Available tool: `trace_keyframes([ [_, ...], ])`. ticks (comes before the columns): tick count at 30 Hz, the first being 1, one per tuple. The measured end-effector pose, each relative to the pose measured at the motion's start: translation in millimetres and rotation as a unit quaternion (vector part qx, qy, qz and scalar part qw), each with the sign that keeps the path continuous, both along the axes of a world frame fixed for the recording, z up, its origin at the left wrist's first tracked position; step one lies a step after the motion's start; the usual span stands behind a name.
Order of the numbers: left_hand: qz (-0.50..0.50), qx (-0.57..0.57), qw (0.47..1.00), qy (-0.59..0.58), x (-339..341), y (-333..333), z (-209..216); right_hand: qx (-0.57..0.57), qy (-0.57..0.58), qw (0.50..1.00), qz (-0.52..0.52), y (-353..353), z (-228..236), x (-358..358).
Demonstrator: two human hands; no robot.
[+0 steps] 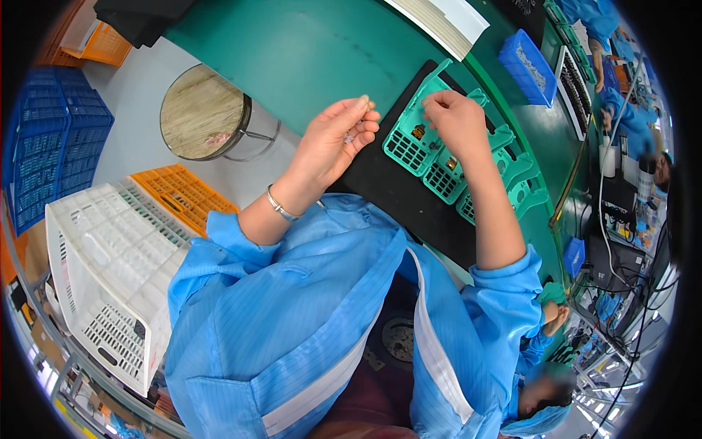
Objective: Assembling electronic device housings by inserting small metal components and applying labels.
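My left hand [340, 137], with a bracelet on its wrist, is raised over the near edge of the bench. Its fingers are curled around some small pale pieces [356, 131], too small to name. To its right, my right hand [457, 121] hovers over the farthest of several green plastic housings [404, 148], thumb and fingertips pinched together. Whatever the pinch holds is hidden. The housings stand in a slanting row on a black mat [373, 183], partly covered by my right forearm. Each visible one has a grid of square holes, and small brass-coloured parts [418, 132] sit inside.
Beyond the mat lies a green bench top [292, 58] with a stack of white trays [446, 25]. A blue bin [526, 69] is at the far right. A round stool [203, 113] and white [110, 271], orange and blue crates stand left. Other people work at right.
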State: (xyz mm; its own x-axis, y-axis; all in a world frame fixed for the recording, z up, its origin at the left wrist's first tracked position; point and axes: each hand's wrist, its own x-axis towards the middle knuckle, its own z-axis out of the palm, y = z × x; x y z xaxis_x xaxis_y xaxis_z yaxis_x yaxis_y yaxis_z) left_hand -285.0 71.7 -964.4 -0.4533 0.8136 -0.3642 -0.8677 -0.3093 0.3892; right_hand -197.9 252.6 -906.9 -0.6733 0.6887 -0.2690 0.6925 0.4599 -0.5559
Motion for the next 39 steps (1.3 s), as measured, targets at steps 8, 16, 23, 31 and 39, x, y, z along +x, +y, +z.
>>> trace_keyframes([
  [8, 0.005, 0.005, 1.0, 0.002, -1, -2, 0, -0.049, -0.064, 0.997, 0.02, 8, -8, -12],
  [16, -0.001, -0.002, 1.0, 0.008, -3, -1, 2, -0.155, -0.072, 0.985, -0.004, 12, 1, -18],
  [23, -0.003, -0.019, 1.0, 0.018, -1, -2, -3, -0.212, -0.081, 0.974, 0.001, 20, 3, -24],
  [31, -0.004, -0.011, 1.0, 0.013, 1, 2, -3, -0.138, -0.124, 0.983, 0.015, 15, -2, -20],
  [39, -0.015, -0.009, 1.0, 0.019, 3, 5, -2, 0.136, 0.011, 0.988, 0.066, -13, -24, 1],
])
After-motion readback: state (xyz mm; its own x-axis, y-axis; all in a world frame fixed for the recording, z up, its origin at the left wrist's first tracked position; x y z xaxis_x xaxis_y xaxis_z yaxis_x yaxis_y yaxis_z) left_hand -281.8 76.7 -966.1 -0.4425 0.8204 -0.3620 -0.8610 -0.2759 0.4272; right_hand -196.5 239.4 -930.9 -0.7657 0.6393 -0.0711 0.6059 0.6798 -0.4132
